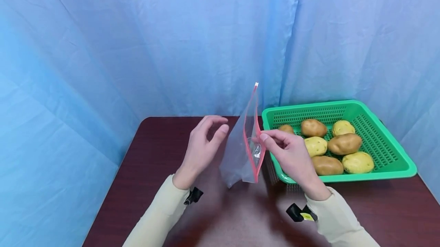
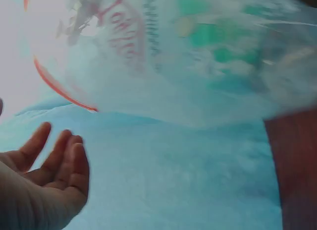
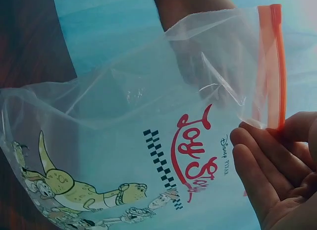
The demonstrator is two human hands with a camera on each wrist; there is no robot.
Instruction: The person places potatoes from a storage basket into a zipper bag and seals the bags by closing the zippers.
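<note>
A clear zip bag (image 1: pixel 234 159) with a red-edged mouth and a white slider (image 1: pixel 256 84) hangs tilted above the table. My right hand (image 1: pixel 292 155) pinches the red edge of its mouth between thumb and fingers. The mouth gapes apart. On the other side, my left hand (image 1: pixel 205 144) is raised with relaxed, bent fingers, holding nothing; the left wrist view shows these fingers apart from the bag. In the right wrist view the bag (image 3: pixel 114 141) carries "Toy Story" lettering and cartoon figures, and the right fingers (image 3: pixel 257 175) lie by its red strip.
At the right stands a green plastic basket (image 1: pixel 309 107) with several brown potatoes (image 1: pixel 345 144) and yellow, potato-shaped pieces (image 1: pixel 358 162). Everything rests on a dark red-brown table (image 1: pixel 151 155). Blue curtains (image 1: pixel 192 41) hang behind and at the sides.
</note>
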